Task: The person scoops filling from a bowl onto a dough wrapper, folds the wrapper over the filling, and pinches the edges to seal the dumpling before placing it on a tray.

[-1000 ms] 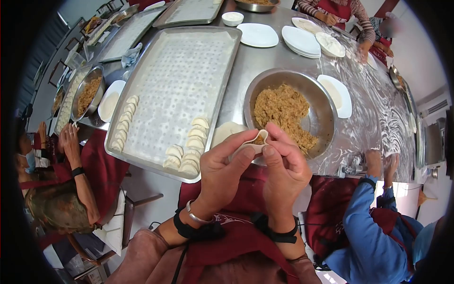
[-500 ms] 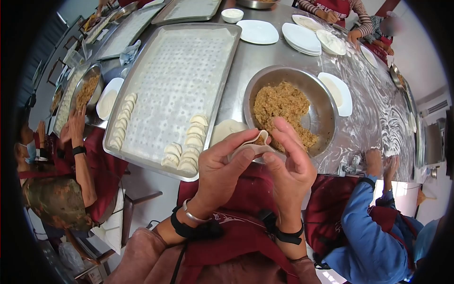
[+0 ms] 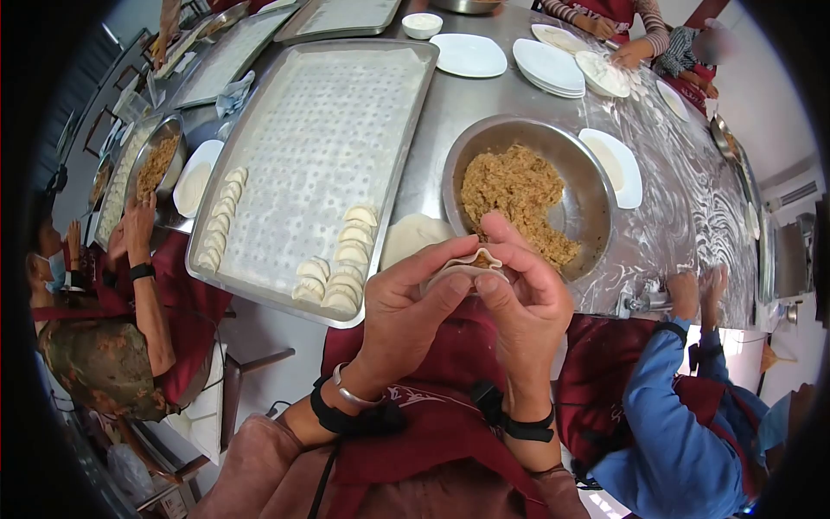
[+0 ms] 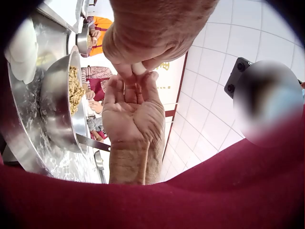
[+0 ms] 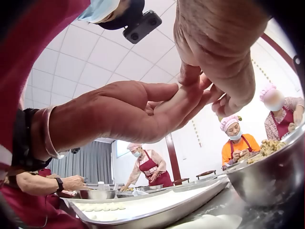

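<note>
L hand (image 3: pixel 405 303) & R hand (image 3: pixel 531 301) pinch wrapper (image 3: pixel 462 272), tray (image 3: pixel 303 156) to L, bowl (image 3: pixel 581 206) beyond.

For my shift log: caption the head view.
Left hand and right hand pinch a filled wrapper near a bowl of filling and a tray of dumplings.
</note>
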`<move>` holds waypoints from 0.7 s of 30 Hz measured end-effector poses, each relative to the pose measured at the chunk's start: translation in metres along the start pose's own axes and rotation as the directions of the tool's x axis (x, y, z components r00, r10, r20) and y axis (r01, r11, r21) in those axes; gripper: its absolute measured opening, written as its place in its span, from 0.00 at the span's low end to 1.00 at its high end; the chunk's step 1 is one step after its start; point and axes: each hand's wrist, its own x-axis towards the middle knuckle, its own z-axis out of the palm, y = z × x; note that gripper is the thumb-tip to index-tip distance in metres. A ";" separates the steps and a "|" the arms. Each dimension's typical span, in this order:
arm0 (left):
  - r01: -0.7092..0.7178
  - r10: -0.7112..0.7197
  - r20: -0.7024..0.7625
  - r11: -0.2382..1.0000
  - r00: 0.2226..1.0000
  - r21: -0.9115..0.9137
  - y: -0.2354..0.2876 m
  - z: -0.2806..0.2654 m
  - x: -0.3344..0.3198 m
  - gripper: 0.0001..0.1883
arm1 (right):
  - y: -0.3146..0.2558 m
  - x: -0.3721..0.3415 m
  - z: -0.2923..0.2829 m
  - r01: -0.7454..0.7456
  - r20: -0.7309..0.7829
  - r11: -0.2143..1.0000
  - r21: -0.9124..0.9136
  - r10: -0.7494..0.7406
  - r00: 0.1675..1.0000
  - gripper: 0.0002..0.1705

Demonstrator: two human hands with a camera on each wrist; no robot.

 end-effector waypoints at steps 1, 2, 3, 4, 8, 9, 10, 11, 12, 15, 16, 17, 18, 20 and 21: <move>0.013 -0.013 0.000 1.000 1.000 -0.014 0.000 0.000 0.000 0.19 | -0.001 0.000 0.001 0.000 0.001 1.000 0.000 0.000 1.000 0.17; 0.013 -0.013 -0.001 1.000 1.000 -0.014 0.001 0.000 0.000 0.19 | -0.002 0.000 0.001 0.017 -0.010 0.998 -0.054 -0.017 1.000 0.15; 0.023 -0.023 -0.007 1.000 1.000 0.012 0.001 0.000 0.000 0.19 | -0.002 0.000 0.001 0.033 -0.020 0.994 -0.108 -0.035 0.999 0.14; 0.033 -0.033 -0.013 0.999 0.999 0.038 0.002 0.000 -0.001 0.18 | -0.002 0.000 0.001 0.032 -0.018 0.994 -0.108 -0.034 0.999 0.14; 0.036 -0.032 -0.026 0.991 0.999 0.129 0.003 0.000 0.000 0.17 | -0.002 0.003 0.001 0.229 0.007 0.906 -0.357 -0.243 0.970 0.10; -0.001 0.003 -0.010 0.984 1.000 0.180 0.003 0.000 0.000 0.17 | -0.004 0.003 0.002 0.289 0.032 0.849 -0.443 -0.308 0.951 0.09; -0.037 0.036 0.008 0.973 0.999 0.229 0.003 0.001 0.001 0.17 | -0.005 0.004 0.001 0.287 0.032 0.849 -0.443 -0.305 0.952 0.09; -0.035 0.034 0.007 0.973 0.999 0.229 0.003 0.000 0.001 0.17 | -0.006 0.004 0.001 0.323 0.062 0.812 -0.486 -0.336 0.940 0.09; -0.077 0.071 0.033 0.952 0.997 0.295 0.003 -0.001 0.001 0.17 | -0.007 0.004 0.000 0.358 0.093 0.771 -0.527 -0.366 0.926 0.09; -0.074 0.058 0.058 0.938 0.997 0.340 0.004 -0.003 0.002 0.17 | -0.006 0.003 -0.005 0.382 0.153 0.736 -0.559 -0.362 0.920 0.11; -0.028 0.011 0.054 0.946 0.998 0.322 0.005 -0.003 0.002 0.18 | -0.006 0.004 -0.006 0.383 0.153 0.736 -0.559 -0.362 0.920 0.11; -0.029 0.012 0.054 0.946 0.998 0.322 0.007 -0.003 0.001 0.18 | -0.007 0.005 -0.007 0.332 0.145 0.771 -0.544 -0.303 0.942 0.13; -0.016 -0.001 0.059 0.959 0.998 0.284 0.009 -0.003 0.001 0.19 | -0.008 0.006 -0.008 0.277 0.138 0.802 -0.529 -0.241 0.961 0.15; 0.002 -0.018 0.062 0.970 0.998 0.245 0.008 -0.003 -0.001 0.19 | -0.009 0.005 -0.007 0.204 0.125 0.864 -0.460 -0.164 0.978 0.17; 0.011 -0.025 0.057 0.973 0.998 0.231 0.005 -0.004 -0.001 0.20 | -0.010 0.005 -0.006 0.130 0.120 0.913 -0.386 -0.090 0.989 0.18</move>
